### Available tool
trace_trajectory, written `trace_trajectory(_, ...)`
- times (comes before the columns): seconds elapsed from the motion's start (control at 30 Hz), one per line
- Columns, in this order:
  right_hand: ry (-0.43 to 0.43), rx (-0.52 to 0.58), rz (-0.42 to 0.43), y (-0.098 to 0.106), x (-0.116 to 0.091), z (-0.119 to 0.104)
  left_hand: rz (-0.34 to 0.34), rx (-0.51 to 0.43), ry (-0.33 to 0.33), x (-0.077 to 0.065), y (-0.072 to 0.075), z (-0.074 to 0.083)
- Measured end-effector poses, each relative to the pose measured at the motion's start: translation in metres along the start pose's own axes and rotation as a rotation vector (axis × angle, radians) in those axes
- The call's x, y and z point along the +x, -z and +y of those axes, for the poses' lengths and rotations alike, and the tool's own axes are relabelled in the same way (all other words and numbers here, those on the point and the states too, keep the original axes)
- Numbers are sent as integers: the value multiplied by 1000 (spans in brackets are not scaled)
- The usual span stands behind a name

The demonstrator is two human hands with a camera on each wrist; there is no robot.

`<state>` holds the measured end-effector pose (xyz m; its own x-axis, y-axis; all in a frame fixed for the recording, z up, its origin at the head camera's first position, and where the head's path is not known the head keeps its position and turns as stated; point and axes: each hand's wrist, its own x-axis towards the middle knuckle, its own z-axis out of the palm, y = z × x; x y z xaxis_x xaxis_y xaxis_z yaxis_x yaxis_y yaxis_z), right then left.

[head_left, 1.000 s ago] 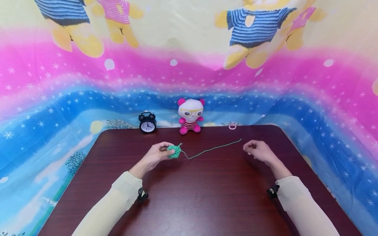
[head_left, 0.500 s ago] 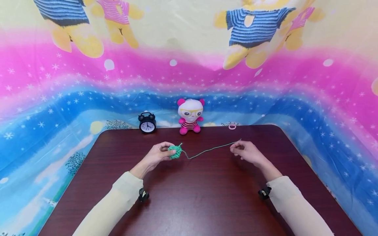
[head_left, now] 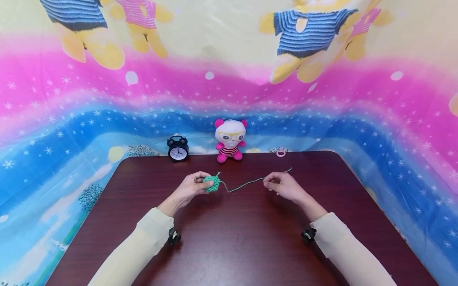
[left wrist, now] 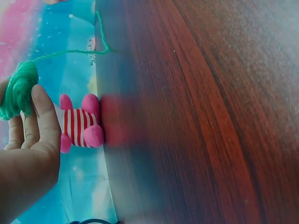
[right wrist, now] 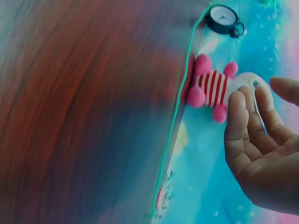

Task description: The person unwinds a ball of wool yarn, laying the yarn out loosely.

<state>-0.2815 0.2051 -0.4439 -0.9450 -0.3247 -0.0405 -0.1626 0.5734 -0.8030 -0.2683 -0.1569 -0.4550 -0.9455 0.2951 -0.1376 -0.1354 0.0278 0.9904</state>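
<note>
A small ball of green yarn (head_left: 212,184) is held in my left hand (head_left: 189,189), thumb on its near side. In the left wrist view the yarn ball (left wrist: 21,91) sits up at the fingertips. From it a loose green strand (head_left: 243,185) runs right across the tabletop, its free end pointing toward the back right. My right hand (head_left: 285,186) hovers by the strand and covers a bit of it in the head view. Seen from the right wrist, that hand (right wrist: 264,144) has loosely bent fingers with nothing between them, and the strand (right wrist: 176,105) lies apart from it.
Along the back edge of the dark wooden table (head_left: 229,238) stand a black alarm clock (head_left: 178,151) and a pink and white panda plush (head_left: 230,141). A pink ring (head_left: 280,153) lies farther right. A printed cloth (head_left: 229,95) hangs behind and at both sides.
My right hand has moved left, from beyond the strand's free end to over the strand's middle stretch. The left hand and the yarn ball have stayed nearly still.
</note>
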Motion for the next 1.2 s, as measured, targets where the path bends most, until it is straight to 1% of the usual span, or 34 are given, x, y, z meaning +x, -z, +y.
trace_trajectory(0.27,24,-3,-16,-22,6,-11,-6,-30,-9,0,-1,-1)
trace_trajectory(0.43,60,-3,-22,-34,10,-20,-6,-37,-6,-1,-2,1)
trace_trajectory(0.73,99,44,-40,-51,17,-31,-17,-37,3,-1,-4,2)
trace_trajectory(1.2,120,49,-66,-67,24,-45,-53,38,-24,2,-5,-2)
